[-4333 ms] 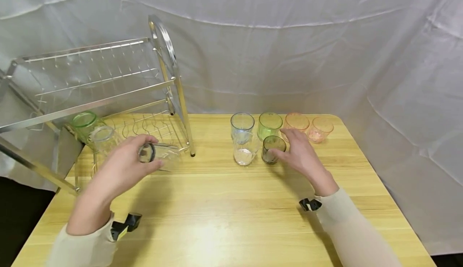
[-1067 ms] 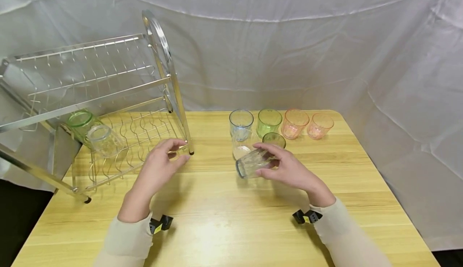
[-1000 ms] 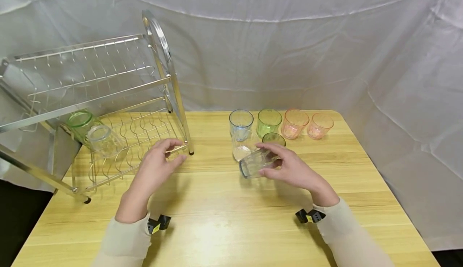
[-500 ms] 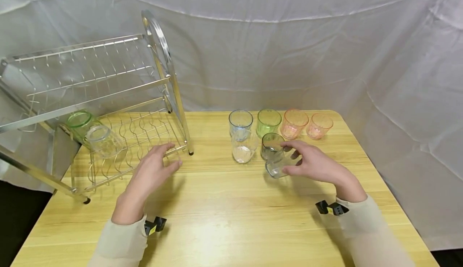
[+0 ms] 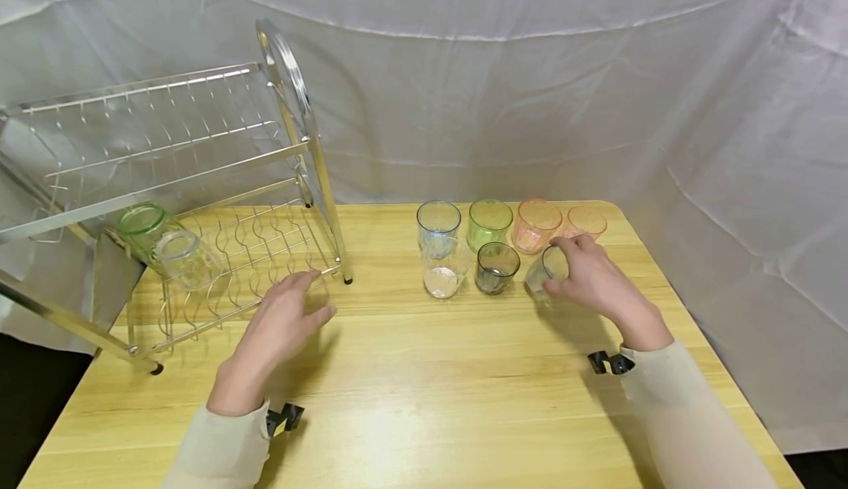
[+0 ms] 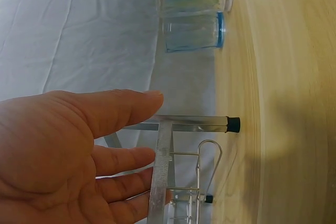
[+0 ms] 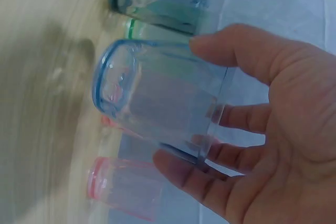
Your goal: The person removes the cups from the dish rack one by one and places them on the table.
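My right hand (image 5: 592, 279) grips a clear drinking glass with a bluish base (image 7: 157, 87), fingers and thumb around its upper part. In the head view it is close over the table, just right of a dark grey glass (image 5: 497, 272), tilted slightly. My left hand (image 5: 278, 327) is beside the lower tier of a metal dish rack (image 5: 329, 213), thumb and fingers apart, holding nothing. In the rack's lower tier lie a green glass (image 5: 141, 227) and a clear glass (image 5: 188, 262).
A back row holds a blue glass (image 5: 439, 227), a green glass (image 5: 490, 225), a pink glass (image 5: 536, 225) and a smaller pink glass (image 5: 586, 220), partly behind my right hand. Before the blue one stands a clear glass (image 5: 442, 279). Grey cloth (image 5: 503, 106) hangs behind the wooden table (image 5: 411, 393).
The clear glass, earlier in my left hand by the rack, went to my right hand, which carried it rightward past the dark glass and turned it more upright. My left hand drew back slightly.
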The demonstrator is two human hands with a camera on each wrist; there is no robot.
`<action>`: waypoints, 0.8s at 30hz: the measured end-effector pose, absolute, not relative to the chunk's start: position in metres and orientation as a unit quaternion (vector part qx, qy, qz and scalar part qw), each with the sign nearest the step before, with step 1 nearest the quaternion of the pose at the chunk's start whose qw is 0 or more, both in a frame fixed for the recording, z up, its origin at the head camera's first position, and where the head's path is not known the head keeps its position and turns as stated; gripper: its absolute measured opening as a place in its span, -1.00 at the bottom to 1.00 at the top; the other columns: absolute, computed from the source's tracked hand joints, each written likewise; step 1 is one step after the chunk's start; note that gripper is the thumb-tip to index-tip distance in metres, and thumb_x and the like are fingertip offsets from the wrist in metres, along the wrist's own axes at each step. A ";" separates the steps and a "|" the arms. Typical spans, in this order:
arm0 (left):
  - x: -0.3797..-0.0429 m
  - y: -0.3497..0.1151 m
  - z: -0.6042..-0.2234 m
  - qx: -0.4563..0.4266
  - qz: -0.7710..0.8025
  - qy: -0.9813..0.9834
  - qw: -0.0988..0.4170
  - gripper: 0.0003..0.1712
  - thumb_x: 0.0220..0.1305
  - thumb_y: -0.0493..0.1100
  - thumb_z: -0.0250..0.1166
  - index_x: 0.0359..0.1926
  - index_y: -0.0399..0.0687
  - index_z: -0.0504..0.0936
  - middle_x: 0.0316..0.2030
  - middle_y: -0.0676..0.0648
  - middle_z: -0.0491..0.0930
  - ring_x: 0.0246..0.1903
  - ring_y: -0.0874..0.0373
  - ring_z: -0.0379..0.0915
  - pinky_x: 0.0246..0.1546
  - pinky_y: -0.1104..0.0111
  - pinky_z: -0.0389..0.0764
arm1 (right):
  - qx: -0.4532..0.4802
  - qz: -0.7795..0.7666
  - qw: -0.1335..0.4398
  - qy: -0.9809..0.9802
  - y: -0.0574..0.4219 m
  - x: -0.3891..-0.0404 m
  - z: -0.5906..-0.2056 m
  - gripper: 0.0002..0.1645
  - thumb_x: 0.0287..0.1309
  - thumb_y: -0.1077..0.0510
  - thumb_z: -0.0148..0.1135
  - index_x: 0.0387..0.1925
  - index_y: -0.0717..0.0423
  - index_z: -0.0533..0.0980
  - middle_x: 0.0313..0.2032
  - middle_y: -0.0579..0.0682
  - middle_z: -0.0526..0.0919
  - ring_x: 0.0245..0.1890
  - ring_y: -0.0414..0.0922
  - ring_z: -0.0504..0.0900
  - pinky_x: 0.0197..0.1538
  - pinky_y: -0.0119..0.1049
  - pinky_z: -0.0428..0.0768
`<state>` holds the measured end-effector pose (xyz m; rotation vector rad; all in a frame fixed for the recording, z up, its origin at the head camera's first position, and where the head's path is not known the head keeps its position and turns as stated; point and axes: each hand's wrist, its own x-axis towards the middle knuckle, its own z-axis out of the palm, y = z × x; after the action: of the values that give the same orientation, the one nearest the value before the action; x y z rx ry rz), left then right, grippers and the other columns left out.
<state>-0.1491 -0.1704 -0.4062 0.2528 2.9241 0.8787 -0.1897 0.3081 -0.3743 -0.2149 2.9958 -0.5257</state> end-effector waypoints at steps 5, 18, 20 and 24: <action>-0.149 -0.170 -0.407 0.084 0.285 0.954 0.035 -0.16 0.47 -0.01 0.32 0.57 -0.31 0.24 0.52 -0.45 0.25 0.50 -0.49 0.11 0.52 -0.35 0.08 | -0.063 -0.169 0.037 0.983 0.311 -0.197 -0.380 0.02 0.21 -0.03 0.43 0.50 0.38 0.20 0.40 0.48 0.30 0.37 0.52 0.27 0.38 0.45 0.35; -0.149 -0.171 -0.408 0.094 0.288 0.953 0.026 -0.17 0.45 -0.04 0.33 0.55 -0.35 0.25 0.50 -0.47 0.27 0.50 -0.45 0.14 0.55 -0.32 0.03 | -0.058 -0.151 0.038 0.986 0.309 -0.207 -0.391 -0.03 0.22 -0.06 0.41 0.46 0.39 0.28 0.42 0.49 0.30 0.38 0.53 0.26 0.38 0.47 0.35; -0.149 -0.171 -0.409 0.094 0.288 0.953 0.026 -0.17 0.45 -0.03 0.33 0.55 -0.35 0.25 0.50 -0.47 0.27 0.50 -0.44 0.14 0.56 -0.31 0.01 | -0.057 -0.149 0.039 0.986 0.309 -0.208 -0.392 -0.04 0.23 -0.07 0.40 0.47 0.39 0.28 0.41 0.49 0.31 0.38 0.53 0.26 0.37 0.47 0.36; -0.149 -0.171 -0.409 0.096 0.286 0.953 0.022 -0.17 0.46 -0.03 0.33 0.55 -0.35 0.26 0.50 -0.46 0.28 0.50 -0.43 0.15 0.56 -0.31 0.02 | -0.055 -0.145 0.042 0.987 0.310 -0.210 -0.395 -0.04 0.26 -0.09 0.38 0.47 0.40 0.28 0.41 0.51 0.30 0.38 0.53 0.26 0.38 0.45 0.36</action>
<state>-0.1486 -0.1706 -0.4087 0.2965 2.9527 0.8860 -0.2099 0.3098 -0.3947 -0.1669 3.0213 -0.4452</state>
